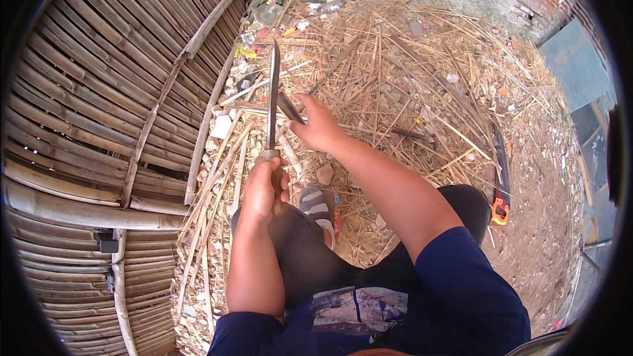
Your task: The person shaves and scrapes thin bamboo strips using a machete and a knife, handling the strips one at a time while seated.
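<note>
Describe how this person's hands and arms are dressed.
The left hand and right hand are bare, with no gloves or watch showing. The left sleeve and right sleeve are short, dark blue fabric, with no visible markings.

Long knife (272,102), upright in the frame, left of centre: slender metal blade bare, tapering to its point at the top; brown handle below, partly covered. Dark brown strip (289,107), short and flat, slanting downward to the right, just right of the blade.
</note>
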Demonstrator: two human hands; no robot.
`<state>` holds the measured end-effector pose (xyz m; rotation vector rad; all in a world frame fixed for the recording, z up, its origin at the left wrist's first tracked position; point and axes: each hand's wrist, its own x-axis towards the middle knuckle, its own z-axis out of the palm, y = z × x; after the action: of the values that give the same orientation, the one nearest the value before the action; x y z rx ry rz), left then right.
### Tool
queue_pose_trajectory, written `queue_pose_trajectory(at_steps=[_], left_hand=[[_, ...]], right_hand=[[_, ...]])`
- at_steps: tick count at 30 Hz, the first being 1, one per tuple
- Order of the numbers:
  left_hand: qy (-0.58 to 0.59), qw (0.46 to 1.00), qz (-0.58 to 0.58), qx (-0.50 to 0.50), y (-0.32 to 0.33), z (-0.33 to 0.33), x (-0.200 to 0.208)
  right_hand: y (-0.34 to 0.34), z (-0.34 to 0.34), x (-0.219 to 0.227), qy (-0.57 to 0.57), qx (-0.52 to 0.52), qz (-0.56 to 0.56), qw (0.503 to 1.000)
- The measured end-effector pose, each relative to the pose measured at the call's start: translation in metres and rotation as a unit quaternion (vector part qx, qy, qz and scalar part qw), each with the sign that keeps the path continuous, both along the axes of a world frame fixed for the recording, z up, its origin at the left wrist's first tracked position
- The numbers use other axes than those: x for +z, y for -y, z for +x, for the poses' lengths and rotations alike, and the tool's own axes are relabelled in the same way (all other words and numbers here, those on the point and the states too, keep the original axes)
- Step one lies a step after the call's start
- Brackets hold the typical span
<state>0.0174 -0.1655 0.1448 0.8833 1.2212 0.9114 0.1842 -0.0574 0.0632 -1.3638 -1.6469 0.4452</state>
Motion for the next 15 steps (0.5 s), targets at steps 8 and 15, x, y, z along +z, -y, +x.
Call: queue_pose_trajectory(at_steps=[8, 15], left_hand=[[-0.049, 0.999, -0.003, -0.011, -0.004, -0.006, -0.001], [-0.047, 0.999, 0.006, -0.007, -0.006, -0.012, -0.006]], right_hand=[[-0.013, -0.011, -0.002, -0.048, 0.005, 0.006, 0.999], [-0.018, -0.016, -0.005, -0.102, -0.002, 0.026, 0.994]])
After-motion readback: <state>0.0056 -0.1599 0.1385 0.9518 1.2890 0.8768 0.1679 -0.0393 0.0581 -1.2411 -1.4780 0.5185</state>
